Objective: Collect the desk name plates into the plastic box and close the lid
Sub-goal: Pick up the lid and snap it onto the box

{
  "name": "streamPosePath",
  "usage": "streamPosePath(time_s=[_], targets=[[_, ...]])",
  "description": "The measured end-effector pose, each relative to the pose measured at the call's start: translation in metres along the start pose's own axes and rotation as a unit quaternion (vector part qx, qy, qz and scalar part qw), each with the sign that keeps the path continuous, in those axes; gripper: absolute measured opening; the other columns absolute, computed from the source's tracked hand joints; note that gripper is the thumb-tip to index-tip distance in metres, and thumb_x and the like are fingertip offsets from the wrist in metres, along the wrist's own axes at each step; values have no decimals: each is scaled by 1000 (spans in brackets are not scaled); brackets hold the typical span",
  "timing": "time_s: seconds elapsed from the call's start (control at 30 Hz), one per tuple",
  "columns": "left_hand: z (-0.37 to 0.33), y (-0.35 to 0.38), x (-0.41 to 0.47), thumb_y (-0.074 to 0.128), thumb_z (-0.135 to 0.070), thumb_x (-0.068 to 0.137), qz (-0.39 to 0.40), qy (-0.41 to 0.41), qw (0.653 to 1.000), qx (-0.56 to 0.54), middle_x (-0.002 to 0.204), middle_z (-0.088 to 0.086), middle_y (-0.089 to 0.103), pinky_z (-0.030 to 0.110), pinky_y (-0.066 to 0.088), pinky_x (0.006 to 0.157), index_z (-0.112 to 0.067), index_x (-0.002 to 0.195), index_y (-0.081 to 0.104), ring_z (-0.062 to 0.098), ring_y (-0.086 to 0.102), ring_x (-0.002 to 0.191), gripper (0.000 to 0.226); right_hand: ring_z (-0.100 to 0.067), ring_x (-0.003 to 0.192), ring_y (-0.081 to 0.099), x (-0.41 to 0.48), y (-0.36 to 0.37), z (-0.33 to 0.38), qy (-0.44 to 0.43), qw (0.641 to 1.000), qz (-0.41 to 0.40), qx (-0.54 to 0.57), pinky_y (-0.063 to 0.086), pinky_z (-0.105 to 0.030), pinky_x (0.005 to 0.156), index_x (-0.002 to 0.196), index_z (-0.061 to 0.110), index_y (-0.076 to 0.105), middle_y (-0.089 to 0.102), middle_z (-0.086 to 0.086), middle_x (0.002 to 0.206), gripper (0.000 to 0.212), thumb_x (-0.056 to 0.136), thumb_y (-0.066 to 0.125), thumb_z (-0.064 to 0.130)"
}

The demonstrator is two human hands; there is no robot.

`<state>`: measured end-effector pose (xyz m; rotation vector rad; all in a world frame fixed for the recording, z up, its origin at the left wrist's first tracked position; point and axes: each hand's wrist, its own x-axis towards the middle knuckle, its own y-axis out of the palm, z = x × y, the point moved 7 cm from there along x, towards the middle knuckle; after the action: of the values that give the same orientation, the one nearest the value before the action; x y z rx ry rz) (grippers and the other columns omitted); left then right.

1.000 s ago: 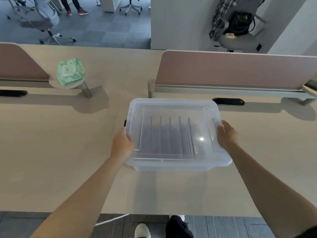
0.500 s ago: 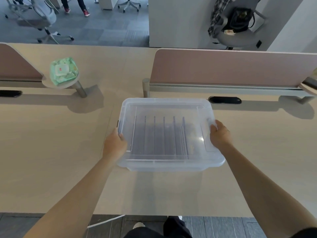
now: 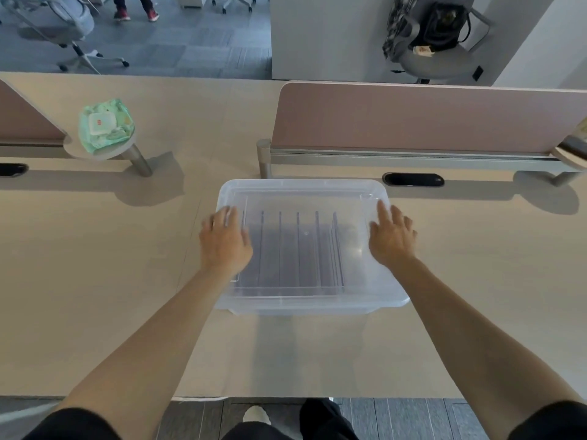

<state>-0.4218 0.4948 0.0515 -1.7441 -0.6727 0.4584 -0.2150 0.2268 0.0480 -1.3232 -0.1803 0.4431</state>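
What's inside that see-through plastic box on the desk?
Through the lid, a row of clear name plates stands on edge in the box. The left hand and right hand lie flat on it, covering the sides.

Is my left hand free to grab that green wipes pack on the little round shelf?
Probably yes. The left hand rests flat on the box lid, holding nothing, and only bare desk lies between it and the green wipes pack; a forward lean may be needed.

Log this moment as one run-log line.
step: lid press | left hand: flat on lid | right hand: flat on lid | name plates: inside plastic box | plastic box: on desk
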Motion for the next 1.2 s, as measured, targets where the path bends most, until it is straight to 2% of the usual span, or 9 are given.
streamPosePath(time_s=[0.17, 0.43, 0.7, 0.8, 0.9, 0.97, 1.1, 1.17, 1.2], targets=[[-62, 33, 21, 29, -52, 100, 106, 138, 984, 33, 164, 5, 12, 48, 12, 121, -24, 154, 23, 29, 7, 151, 61, -28, 153, -6, -12, 24, 75, -226, 968, 62, -94, 0, -46, 123, 158, 27, 7, -2, -6, 167, 60, 104, 23, 47], [-63, 68, 19, 0, -68, 93, 103, 133, 979, 116, 161, 0, -22, 50, -5, 120, -34, 153, -16, 24, -23, 148, 71, -27, 151, -19, -4, 63, 78, -224, 963, 67, -134, -8, -49, 122, 156, 33, -11, -20, -3, 164, 59, 101, 3, 51], [-66, 66, 23, 7, -70, 92, 98, 129, 980, 118, 164, 1, -15, 50, -2, 121, -34, 155, -5, 26, -17, 150, 73, -25, 149, -23, 0, 64, 80, -218, 965, 76, -125, -13, -48, 121, 156, 35, -11, -25, 0, 161, 59, 101, 4, 52], [-64, 44, 24, 21, -62, 92, 79, 117, 988, 56, 161, 8, 23, 50, 12, 120, -26, 149, 35, 32, 15, 150, 69, -26, 153, -9, 2, 47, 82, -232, 966, 82, -74, -4, -44, 123, 157, 33, 8, -6, -2, 167, 58, 103, 18, 50], [-26, 14, 32, 36, -53, 89, -6, 19, 999, 29, 132, 17, 56, 53, 35, 107, -11, 133, 53, 40, 47, 125, 63, -34, 144, 27, 22, 5, 54, -143, 989, -18, 42, 23, -47, 116, 148, 19, 40, 30, -12, 158, 53, 100, 45, 39], [14, 3, 31, 44, -55, 91, 8, -119, 993, -20, 133, 23, 51, 52, 39, 102, -6, 144, 35, 43, 47, 122, 73, -39, 136, 36, 35, -11, 17, -46, 995, -53, 76, 31, -51, 108, 144, 13, 43, 38, -17, 151, 51, 99, 49, 34], [63, 20, 12, 50, -64, 89, 100, -310, 919, -221, 156, 22, 28, 46, 32, 109, -4, 154, 6, 40, 36, 138, 98, -43, 136, 35, 36, 8, -49, 147, 970, 40, 191, 30, -54, 110, 151, 12, 27, 32, -22, 152, 76, 93, 51, 54], [68, 30, 8, 52, -66, 87, 114, -337, 891, -284, 142, 20, 47, 41, 37, 98, -2, 142, 36, 37, 48, 127, 85, -42, 136, 39, 28, 22, -58, 211, 929, 82, 293, 35, -52, 110, 153, 11, 21, 35, -22, 152, 90, 88, 54, 63], [69, 34, 9, 52, -65, 87, 112, -340, 880, -311, 123, 17, 57, 39, 38, 91, -5, 120, 54, 34, 54, 112, 68, -41, 134, 42, 28, 28, -60, 228, 911, 94, 331, 38, -49, 106, 153, 11, 22, 38, -20, 150, 92, 87, 54, 66]])
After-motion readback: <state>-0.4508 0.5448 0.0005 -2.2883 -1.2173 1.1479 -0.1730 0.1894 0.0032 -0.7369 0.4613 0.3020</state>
